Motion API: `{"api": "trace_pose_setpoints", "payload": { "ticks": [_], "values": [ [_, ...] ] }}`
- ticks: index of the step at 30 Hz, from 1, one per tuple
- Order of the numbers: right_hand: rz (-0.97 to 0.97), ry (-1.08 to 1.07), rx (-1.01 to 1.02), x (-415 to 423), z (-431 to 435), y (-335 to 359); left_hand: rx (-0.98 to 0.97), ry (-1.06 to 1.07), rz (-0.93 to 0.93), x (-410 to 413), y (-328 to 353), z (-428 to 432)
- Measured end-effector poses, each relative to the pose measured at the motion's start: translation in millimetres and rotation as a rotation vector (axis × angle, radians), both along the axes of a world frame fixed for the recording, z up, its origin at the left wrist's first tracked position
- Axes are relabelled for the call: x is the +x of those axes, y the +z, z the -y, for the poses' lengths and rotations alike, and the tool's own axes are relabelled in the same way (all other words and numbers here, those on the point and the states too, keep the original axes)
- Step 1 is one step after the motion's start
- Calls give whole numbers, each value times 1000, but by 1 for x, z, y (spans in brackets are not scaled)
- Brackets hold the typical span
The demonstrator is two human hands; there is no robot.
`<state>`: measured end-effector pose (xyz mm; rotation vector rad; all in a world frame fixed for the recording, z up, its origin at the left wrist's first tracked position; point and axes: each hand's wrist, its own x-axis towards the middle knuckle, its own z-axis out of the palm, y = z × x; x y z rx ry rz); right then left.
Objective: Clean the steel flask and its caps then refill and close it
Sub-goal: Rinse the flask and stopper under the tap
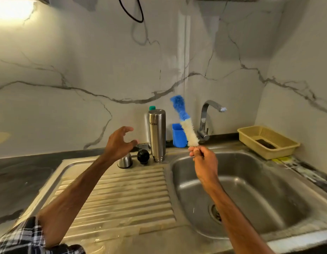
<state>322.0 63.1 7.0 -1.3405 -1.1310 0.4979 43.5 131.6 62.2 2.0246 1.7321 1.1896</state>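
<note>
On the steel draining surface (122, 189), below a marbled wall, the steel flask (156, 132) is stood mouth-down beside its steel cap (124, 161) and black inner cap (143, 156). A bottle brush (186, 125) is gripped by the right hand (203, 158); the left hand (120, 142) is held open near the flask. Scrubbing is judged largely done; refilling and closing are left.

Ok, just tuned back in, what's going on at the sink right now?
A person is at the sink. Their right grip pinches the handle of a bottle brush, bristles up, by the sink basin. Their left grip, fingers spread and holding nothing, hovers beside the steel flask standing on the drainboard. The steel cap and black cap sit next to the flask, both off. No water shows at the tap.
</note>
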Motion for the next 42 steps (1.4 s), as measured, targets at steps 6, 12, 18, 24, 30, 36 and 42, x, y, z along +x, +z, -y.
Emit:
{"api": "trace_pose_setpoints", "payload": {
  "ticks": [6,12,18,24,30,36,42],
  "values": [
    [448,-231,118,37,-27,112,139,-53,131,37,47,-4],
    [1189,-488,72,45,-62,224,152,-136,-6,59,67,-19],
    [1671,-543,-110,32,-89,254,137,-217,-69,67,68,-32],
    [1845,-449,-107,19,-112,237,134,-264,-161,67,58,-44],
    [1893,-396,-135,10,-132,208,135,-276,-159,65,42,-54],
    [1873,-346,-188,9,-155,177,146,-269,-131,67,33,-57],
    [1906,-301,-217,4,-174,148,142,-262,-124,68,32,-62]
  ]
}}
